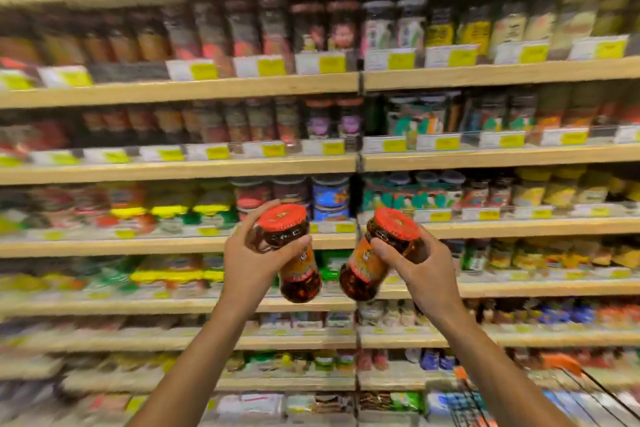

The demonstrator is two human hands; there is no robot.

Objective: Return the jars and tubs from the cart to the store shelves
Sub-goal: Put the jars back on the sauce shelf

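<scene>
Both forearms raised from the lower edge of view, converging toward centre, bare to the elbow.

Left hand (254,255): wrapped round upper part of left jar (294,255), thumb across the near side just under the lid, fingers curled behind. Jar held in the air, red lid up, leaning slightly left at the top, dark contents, orange-red label mid-body.

Right hand (420,265): gripping right jar (377,258) near the neck, thumb on the near side below the red lid, fingers round the far side. Jar tilted, lid toward upper right, base toward lower left.

Jar bases close together near centre; contact between them not resolvable. Neither jar resting on anything.

Store shelves (180,168) straight ahead, wood-coloured boards, several tiers, packed with jars and tubs, heavily motion-blurred. Yellow-and-white price tags (332,64) along the shelf fronts. Vertical upright (360,163) splitting the bays, directly behind the gap between the jars.

Cart (568,392) partly visible lower right, wire frame with orange trim, beneath the right forearm.
</scene>
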